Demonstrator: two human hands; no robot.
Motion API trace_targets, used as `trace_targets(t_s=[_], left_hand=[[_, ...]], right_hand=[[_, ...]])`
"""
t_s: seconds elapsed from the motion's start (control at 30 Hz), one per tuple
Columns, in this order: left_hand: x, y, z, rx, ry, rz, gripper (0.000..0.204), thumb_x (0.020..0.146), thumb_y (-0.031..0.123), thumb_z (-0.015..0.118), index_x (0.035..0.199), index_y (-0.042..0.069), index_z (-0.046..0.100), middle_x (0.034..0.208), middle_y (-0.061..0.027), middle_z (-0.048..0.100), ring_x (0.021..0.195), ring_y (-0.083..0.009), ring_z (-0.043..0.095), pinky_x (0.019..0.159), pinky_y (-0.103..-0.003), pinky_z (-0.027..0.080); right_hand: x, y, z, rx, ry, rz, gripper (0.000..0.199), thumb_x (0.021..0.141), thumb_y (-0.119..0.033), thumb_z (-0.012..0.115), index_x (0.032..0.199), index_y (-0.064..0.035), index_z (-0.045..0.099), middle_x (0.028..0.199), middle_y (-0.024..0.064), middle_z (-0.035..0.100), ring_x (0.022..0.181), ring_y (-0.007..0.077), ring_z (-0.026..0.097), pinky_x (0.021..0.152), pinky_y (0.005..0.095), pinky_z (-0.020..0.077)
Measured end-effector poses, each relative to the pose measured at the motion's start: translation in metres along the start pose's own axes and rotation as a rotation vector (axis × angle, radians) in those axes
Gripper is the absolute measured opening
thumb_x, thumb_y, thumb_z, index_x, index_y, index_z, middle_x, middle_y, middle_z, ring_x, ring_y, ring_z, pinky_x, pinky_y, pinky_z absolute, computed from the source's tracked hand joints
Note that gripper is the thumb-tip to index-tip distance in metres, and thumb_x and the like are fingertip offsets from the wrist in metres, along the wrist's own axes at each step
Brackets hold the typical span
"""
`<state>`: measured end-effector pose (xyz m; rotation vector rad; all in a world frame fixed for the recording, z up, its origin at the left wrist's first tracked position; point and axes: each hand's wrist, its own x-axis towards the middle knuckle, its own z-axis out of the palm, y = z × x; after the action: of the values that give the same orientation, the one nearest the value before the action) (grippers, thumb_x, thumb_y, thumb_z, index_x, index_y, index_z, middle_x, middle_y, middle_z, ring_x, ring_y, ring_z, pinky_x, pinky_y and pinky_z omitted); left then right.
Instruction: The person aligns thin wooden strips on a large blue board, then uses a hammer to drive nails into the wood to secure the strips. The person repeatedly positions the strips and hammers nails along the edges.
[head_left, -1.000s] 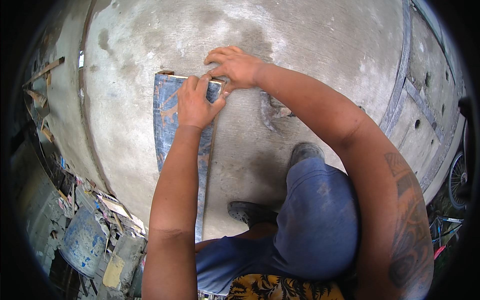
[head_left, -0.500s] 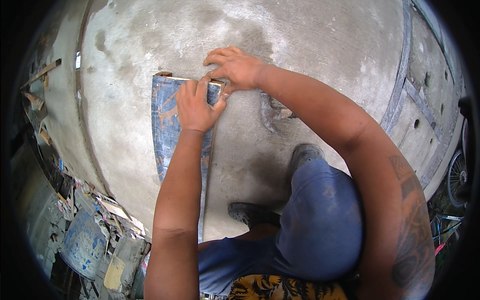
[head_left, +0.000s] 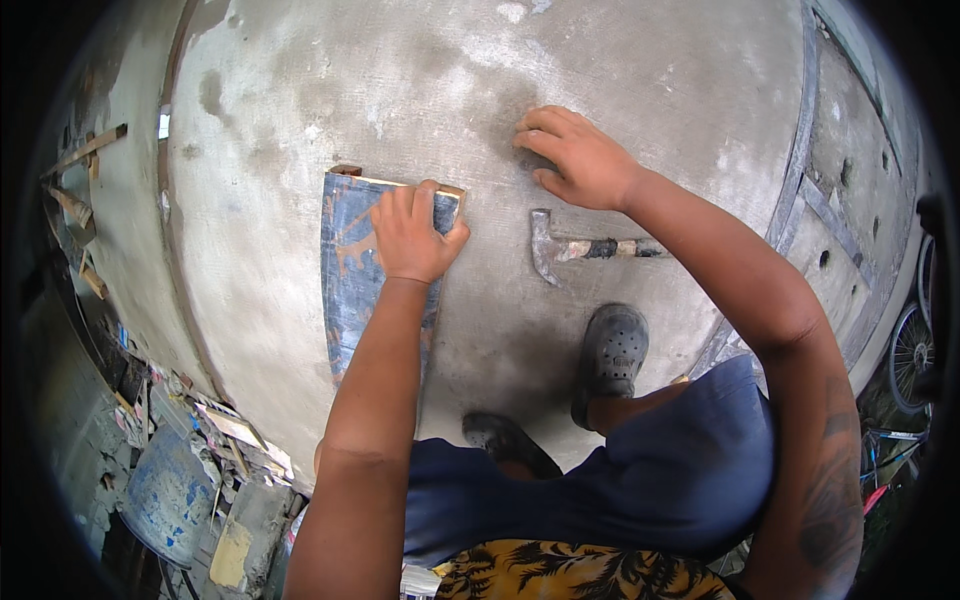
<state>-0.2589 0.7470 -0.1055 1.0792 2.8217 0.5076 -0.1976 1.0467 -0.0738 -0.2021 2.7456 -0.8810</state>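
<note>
A long blue-painted board (head_left: 352,215), scuffed with brown patches, lies on the concrete with a wooden strip under its far end. My left hand (head_left: 415,232) grips it near the far right corner, fingers over the far edge and thumb at the side. My right hand (head_left: 580,160) is off the board, above the floor to its right, fingers loosely bent and nothing in them. Just below that hand lies a claw hammer (head_left: 545,248), its head to the left and its taped handle (head_left: 605,248) pointing right. My left forearm hides the board's near part.
My feet in dark clogs (head_left: 612,350) stand right of the board. Rubble and a blue-stained bucket (head_left: 170,490) lie at lower left, with wood scraps (head_left: 85,150) farther up. A metal-edged slab (head_left: 840,200) and a bicycle wheel (head_left: 910,355) are at right.
My right hand has let go of the board's corner and moved right, toward the hammer. The hammer's handle has come out from behind my arm. My left hand stays on the board.
</note>
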Motion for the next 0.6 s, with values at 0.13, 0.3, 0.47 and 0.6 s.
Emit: trace_targets(t_s=[0.13, 0.3, 0.47, 0.6], left_hand=[[-0.001, -0.002, 0.000, 0.017, -0.022, 0.003, 0.064, 0.070, 0.033, 0.082, 0.127, 0.010, 0.063, 0.112, -0.0128, 0.057, 0.103, -0.0345, 0.053, 0.090, -0.050, 0.042], [-0.001, 0.000, 0.002, 0.048, -0.013, 0.034, 0.062, 0.072, 0.037, 0.081, 0.126, 0.010, 0.064, 0.108, -0.0120, 0.056, 0.102, -0.0331, 0.054, 0.090, -0.050, 0.042], [-0.001, 0.002, 0.004, 0.045, -0.002, 0.032, 0.062, 0.072, 0.035, 0.080, 0.126, 0.009, 0.064, 0.110, -0.0132, 0.057, 0.104, -0.0351, 0.054, 0.090, -0.051, 0.042], [-0.008, 0.000, 0.002, 0.080, -0.008, 0.021, 0.062, 0.073, 0.038, 0.081, 0.126, 0.011, 0.064, 0.112, -0.0124, 0.057, 0.106, -0.0342, 0.055, 0.092, -0.050, 0.042]], right_hand=[[-0.053, 0.013, -0.011, 0.009, -0.064, 0.088, 0.044, 0.093, -0.015, 0.075, 0.135, -0.0074, 0.064, 0.144, 0.0120, 0.056, 0.143, 0.0311, 0.048, 0.123, 0.0451, 0.0405], [-0.133, 0.013, 0.001, -0.047, -0.134, 0.178, 0.046, 0.089, -0.022, 0.080, 0.130, -0.0063, 0.065, 0.140, 0.0116, 0.057, 0.137, 0.0305, 0.052, 0.120, 0.0442, 0.0421], [-0.182, -0.019, 0.010, -0.154, -0.033, 0.249, 0.045, 0.088, -0.023, 0.081, 0.127, -0.0069, 0.066, 0.135, 0.0112, 0.060, 0.134, 0.0304, 0.053, 0.117, 0.0436, 0.0426], [-0.178, -0.054, -0.009, -0.092, -0.028, 0.177, 0.039, 0.090, -0.018, 0.077, 0.127, -0.0084, 0.067, 0.130, 0.0095, 0.062, 0.130, 0.0287, 0.056, 0.113, 0.0432, 0.0452]])
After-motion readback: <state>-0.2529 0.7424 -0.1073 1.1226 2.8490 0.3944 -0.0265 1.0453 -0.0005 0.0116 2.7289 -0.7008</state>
